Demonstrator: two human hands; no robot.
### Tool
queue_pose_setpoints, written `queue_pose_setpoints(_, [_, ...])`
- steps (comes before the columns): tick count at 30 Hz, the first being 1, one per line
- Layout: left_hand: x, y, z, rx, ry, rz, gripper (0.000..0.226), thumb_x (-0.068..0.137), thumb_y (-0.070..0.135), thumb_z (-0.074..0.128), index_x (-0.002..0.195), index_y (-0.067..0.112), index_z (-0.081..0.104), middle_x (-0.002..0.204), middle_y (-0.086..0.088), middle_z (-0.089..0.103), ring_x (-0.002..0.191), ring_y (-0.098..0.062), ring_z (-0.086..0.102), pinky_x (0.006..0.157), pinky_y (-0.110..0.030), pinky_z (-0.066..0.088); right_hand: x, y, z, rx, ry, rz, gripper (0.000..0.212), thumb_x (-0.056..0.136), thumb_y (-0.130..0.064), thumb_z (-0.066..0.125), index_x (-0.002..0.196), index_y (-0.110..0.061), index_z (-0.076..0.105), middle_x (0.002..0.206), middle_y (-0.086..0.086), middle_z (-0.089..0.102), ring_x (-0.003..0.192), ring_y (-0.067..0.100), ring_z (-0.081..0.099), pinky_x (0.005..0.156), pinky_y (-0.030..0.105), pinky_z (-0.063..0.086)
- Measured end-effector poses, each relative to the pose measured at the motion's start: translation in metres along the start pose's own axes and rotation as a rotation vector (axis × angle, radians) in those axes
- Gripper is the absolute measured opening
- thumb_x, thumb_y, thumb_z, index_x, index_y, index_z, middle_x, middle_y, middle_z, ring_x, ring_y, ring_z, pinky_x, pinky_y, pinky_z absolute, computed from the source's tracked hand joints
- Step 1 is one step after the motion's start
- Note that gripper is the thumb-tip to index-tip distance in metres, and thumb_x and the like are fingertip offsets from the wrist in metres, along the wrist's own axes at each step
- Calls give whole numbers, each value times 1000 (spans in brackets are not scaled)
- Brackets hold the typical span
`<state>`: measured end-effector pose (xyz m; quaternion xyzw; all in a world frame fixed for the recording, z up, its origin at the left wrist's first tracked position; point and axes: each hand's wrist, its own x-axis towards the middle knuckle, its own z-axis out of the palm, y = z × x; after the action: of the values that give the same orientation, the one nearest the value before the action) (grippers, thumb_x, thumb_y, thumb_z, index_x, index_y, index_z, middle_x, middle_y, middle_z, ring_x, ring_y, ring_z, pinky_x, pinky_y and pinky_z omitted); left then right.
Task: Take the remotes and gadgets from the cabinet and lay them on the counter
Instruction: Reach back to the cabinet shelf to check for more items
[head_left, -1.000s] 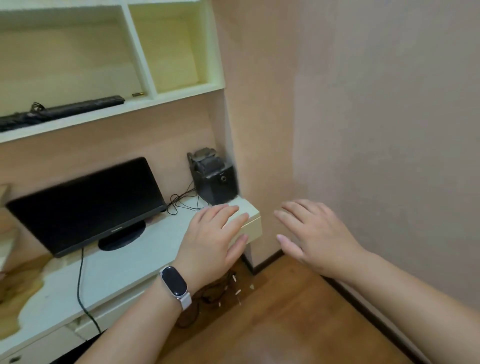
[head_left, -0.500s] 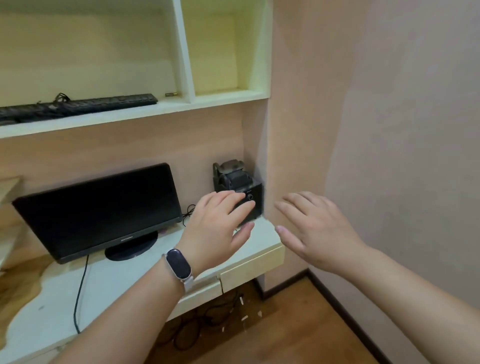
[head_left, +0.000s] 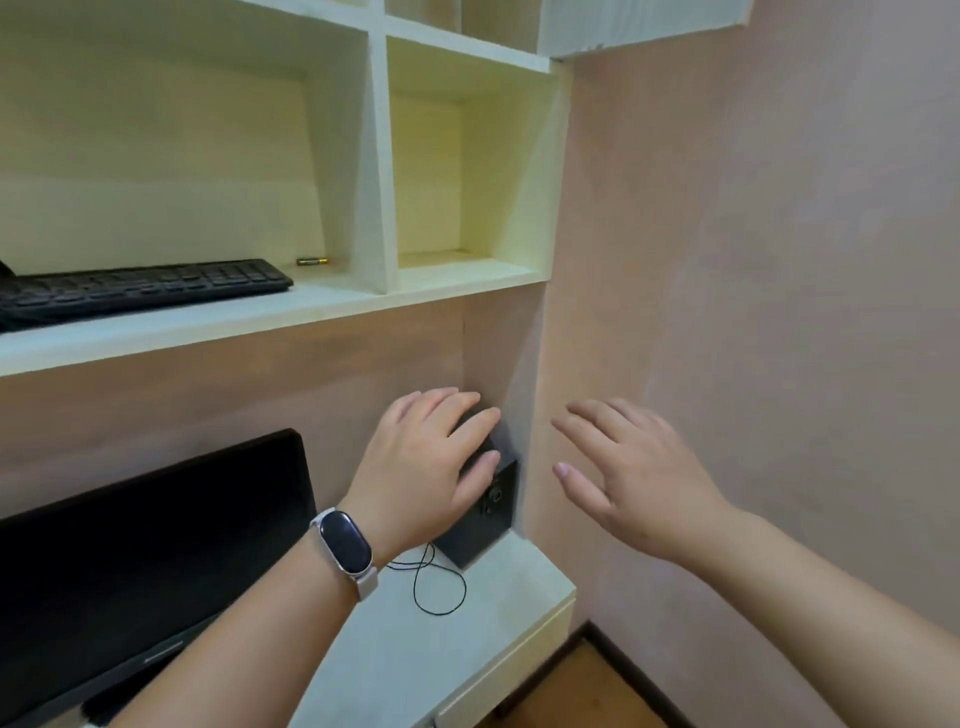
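A pale open cabinet (head_left: 379, 156) hangs over the white counter (head_left: 441, 654). On its lower shelf lie a black keyboard (head_left: 140, 288) at the left and a small battery (head_left: 311, 261) beside the divider. My left hand (head_left: 431, 467), with a smart band on the wrist, is raised in front of a black speaker-like gadget (head_left: 485, 519) in the counter's back right corner, fingers apart, holding nothing. My right hand (head_left: 623, 467) hovers open to the right, in front of the wall, also holding nothing.
A black monitor (head_left: 130, 545) stands on the counter at the left. A thin black cable (head_left: 439, 582) loops beside the gadget. The right cabinet compartment (head_left: 457, 171) shows nothing inside. A pinkish wall (head_left: 779, 312) closes the right side. Wooden floor (head_left: 587, 691) lies below.
The view has tilted up and moved closer to the cabinet. Both open hands have risen from the counter's edge to the level of the black gadget.
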<state>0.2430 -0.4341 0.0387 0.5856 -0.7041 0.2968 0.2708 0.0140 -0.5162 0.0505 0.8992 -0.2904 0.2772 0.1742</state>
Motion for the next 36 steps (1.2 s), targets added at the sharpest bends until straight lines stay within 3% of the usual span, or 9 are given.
queue_pose_setpoints(11, [69,-43,4,59,10,22,42,91,42,50,124,19,64,127,-4,63,121,-27,53,102,-42,35,74,30,11,44,135,41,47,91,-45,44,119,-13,64,117,5,64,105,27,58,81,38,48])
queue_pose_setpoints(22, [179,-57,14,258,141,57,40,90,42,50,117,18,67,120,-5,66,111,-29,59,92,-39,37,157,122,20,153,308,-3,47,90,-45,43,121,-15,63,119,2,63,109,25,57,83,36,45])
queue_pose_setpoints(26, [223,-62,12,310,223,28,41,90,40,51,119,15,66,122,-8,64,112,-29,56,92,-41,38,188,159,15,347,382,30,54,88,-48,41,124,-13,61,125,4,61,114,23,52,90,33,39])
queue_pose_setpoints(31, [267,-74,7,478,240,31,41,90,38,52,119,13,66,124,-11,64,115,-32,56,98,-47,38,228,202,-4,572,427,51,67,84,-58,34,139,-22,45,139,-6,49,128,10,41,99,23,30])
queue_pose_setpoints(36, [295,-86,-8,653,218,86,42,90,35,55,123,11,64,129,-15,61,120,-36,54,100,-48,38,270,237,-19,764,526,9,78,82,-62,39,145,-17,35,144,0,43,132,12,39,103,27,31])
